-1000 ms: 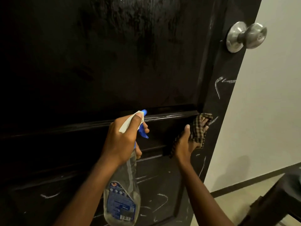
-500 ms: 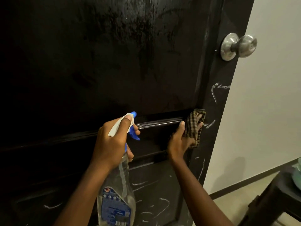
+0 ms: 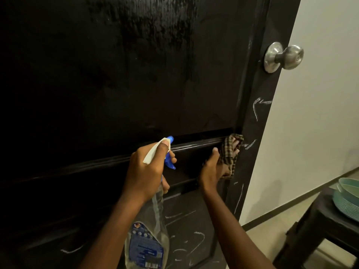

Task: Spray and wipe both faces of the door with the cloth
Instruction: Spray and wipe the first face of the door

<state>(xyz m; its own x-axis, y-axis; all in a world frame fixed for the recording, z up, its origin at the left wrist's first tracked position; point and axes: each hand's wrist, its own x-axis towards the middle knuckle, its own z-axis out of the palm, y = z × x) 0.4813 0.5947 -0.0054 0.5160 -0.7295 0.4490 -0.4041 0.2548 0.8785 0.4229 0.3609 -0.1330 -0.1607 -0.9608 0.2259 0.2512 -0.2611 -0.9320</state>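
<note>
At 6 o'clock, left hand (image 3: 147, 171) curled round neck of clear spray bottle (image 3: 147, 249), nozzle toward door (image 3: 116, 74). At 3 o'clock of it, right hand (image 3: 210, 167) pressing checked cloth (image 3: 229, 154) against door's rail end. Bottle's fill level unclear. At 4 o'clock, green plates (image 3: 347, 200) stacked on dark table (image 3: 320, 226).

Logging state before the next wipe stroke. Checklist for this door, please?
1. Right hand grips cloth against door: ok.
2. Left hand grips spray bottle: ok.
3. Upper panel wetted, streaks visible: ok.
4. Chalk marks cleared from the knob-side strip and lower panel: not ok.
5. Liquid left in the bottle: cannot tell.
6. Door's other face wiped: cannot tell, out of view.
</note>
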